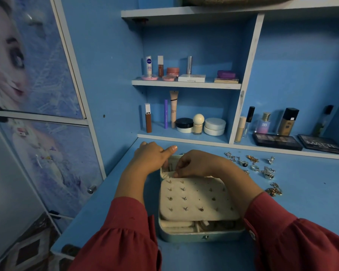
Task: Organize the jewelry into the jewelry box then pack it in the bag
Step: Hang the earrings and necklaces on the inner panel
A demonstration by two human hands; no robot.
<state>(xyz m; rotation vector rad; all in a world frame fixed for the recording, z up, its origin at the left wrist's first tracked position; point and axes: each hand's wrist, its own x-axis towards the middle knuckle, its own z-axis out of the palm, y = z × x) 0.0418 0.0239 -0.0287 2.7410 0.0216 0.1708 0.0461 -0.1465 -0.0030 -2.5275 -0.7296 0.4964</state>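
1. Pinching the cream earring panel (196, 198) at its far edge, right hand (196, 165) fingers curled; it looks light and soft.
2. Left hand (151, 155) steadies the jewelry box (200, 234) near centre, thumb out; grip unclear.
3. Loose jewelry (262, 169) lies right, small and slippery.

I cannot see the far edge of the jewelry box (201, 234): the right hand (196, 163) covers it. The earring panel (196, 198) hides most of the compartments; only a dim front strip shows, contents unreadable. The left hand (152, 156) conceals its fingers behind the box corner, so its grip is undetermined. The loose jewelry (258, 169) on the desk (311, 192) is too small to classify piece by piece. The top shelf item (239, 0) is cut off by the frame edge.
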